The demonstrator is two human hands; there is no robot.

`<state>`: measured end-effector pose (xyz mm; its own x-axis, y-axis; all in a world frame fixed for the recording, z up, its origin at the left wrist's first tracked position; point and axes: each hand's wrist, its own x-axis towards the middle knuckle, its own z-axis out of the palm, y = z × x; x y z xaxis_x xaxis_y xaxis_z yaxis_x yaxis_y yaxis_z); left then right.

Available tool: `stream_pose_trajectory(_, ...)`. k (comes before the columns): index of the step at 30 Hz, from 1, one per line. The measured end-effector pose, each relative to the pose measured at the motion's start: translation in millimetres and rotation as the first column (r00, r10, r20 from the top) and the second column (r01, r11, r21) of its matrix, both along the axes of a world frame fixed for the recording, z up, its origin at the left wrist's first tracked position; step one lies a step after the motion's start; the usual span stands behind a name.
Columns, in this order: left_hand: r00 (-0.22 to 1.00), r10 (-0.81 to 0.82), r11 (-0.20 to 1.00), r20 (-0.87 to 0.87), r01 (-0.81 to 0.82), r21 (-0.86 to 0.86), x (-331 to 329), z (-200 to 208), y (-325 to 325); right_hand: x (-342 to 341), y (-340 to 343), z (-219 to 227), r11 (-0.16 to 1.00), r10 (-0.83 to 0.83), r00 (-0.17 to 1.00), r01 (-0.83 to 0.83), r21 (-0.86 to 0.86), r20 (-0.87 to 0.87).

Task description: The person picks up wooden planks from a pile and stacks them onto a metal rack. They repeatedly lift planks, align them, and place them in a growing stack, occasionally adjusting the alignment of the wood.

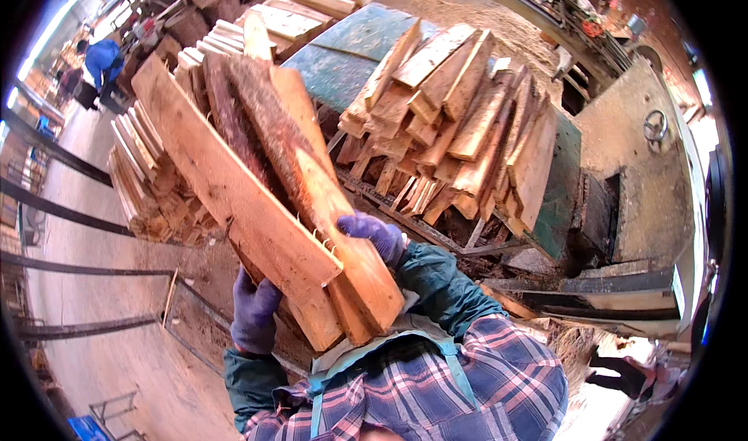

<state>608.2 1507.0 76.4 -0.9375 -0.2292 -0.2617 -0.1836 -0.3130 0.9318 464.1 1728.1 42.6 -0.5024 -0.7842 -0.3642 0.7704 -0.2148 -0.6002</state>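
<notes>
Several rough wooden boards (234,195) are bundled together in front of my chest, tilted up toward the far left. One of them, a slab (269,118), carries dark bark along its side. My left hand (255,310), in a purple glove, grips the bundle from its left underside, with its fingertips partly hidden behind the wood. On the right side near the close ends, my right hand (375,234), gloved the same way, wraps over a board. Thin splinters curl from the front board's edge. The boards' near ends rest close to my apron (366,340).
A large pile of boards (444,98) lies ahead on a green metal table (343,47). Another stack (152,180) stands at left, beside dark metal rails (66,153). A machine with a handwheel (655,125) is at right. A person in blue (103,59) stands far left.
</notes>
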Motion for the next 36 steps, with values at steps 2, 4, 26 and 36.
stream_pose_trajectory(2, 0.995, -0.085, 0.996, -0.043, 0.086, 0.009, -25, 20, 14, -8, 26, 6, 0.984, -0.105, 0.965, 0.135, 0.113, -0.24)
stream_pose_trajectory(4, 0.965, -0.241, 0.969, -0.1, 0.245, 0.032, -63, 36, 39, -17, 75, 4, 0.944, -0.276, 0.924, 0.312, 0.105, -0.266)
stream_pose_trajectory(26, 0.401, -0.915, 0.092, -0.035, 0.123, -0.988, -413, -81, 229, -151, 201, 18, -0.12, -0.037, 0.755, 0.647, 0.753, -0.654)
stream_pose_trajectory(36, 0.048, -0.977, 0.184, -0.206, -0.288, -0.94, -225, -25, 269, -167, 267, -12, -0.177, 0.103, 0.738, 0.674, 0.717, -0.667)
